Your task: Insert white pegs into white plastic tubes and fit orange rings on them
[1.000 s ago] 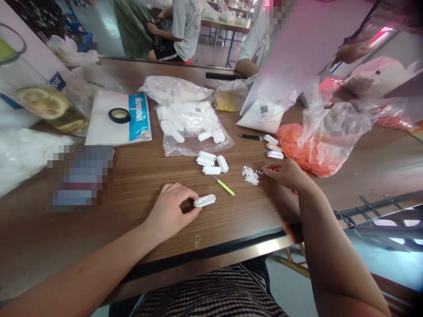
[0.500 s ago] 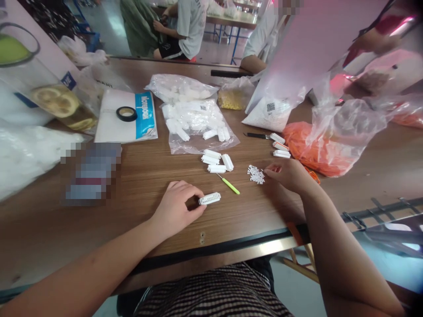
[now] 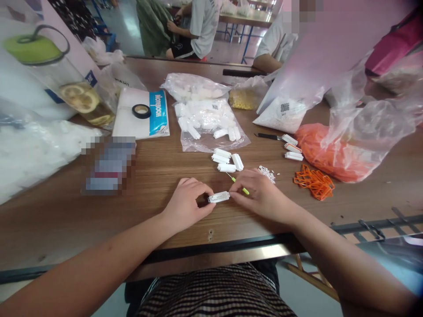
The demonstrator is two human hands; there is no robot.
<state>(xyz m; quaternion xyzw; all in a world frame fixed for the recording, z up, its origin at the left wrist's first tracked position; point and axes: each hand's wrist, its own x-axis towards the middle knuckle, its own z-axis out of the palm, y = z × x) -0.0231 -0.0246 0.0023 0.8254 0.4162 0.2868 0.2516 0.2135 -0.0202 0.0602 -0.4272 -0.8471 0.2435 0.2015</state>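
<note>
Between thumb and index finger, my left hand [image 3: 190, 200] grips a white connector housing [image 3: 220, 197] by its left end. Rows of small holes face up on it. My right hand [image 3: 259, 193] is pinched at the housing's right end; whatever its fingertips hold is too small to make out. Partly under the right hand lies a tool with a thin metal tip and a lime-green handle [image 3: 246, 191]. Behind that hand is a pile of tiny white pieces [image 3: 266, 173], partly hidden. Several more white housings [image 3: 226, 167] rest just beyond the tool.
An orange heap of frame-like parts [image 3: 313, 181] and a bag of orange parts [image 3: 330, 152] are at right. Further back lie a bag of white housings [image 3: 211, 119], a black-handled tool [image 3: 267, 136] and a notebook [image 3: 127, 125] with a tape roll [image 3: 141, 111]. A bottle [image 3: 79, 99] stands left.
My right hand has moved left from the pile of tiny white pieces to the housing's right end. The orange heap has come into fuller view. My left hand keeps its grip.
</note>
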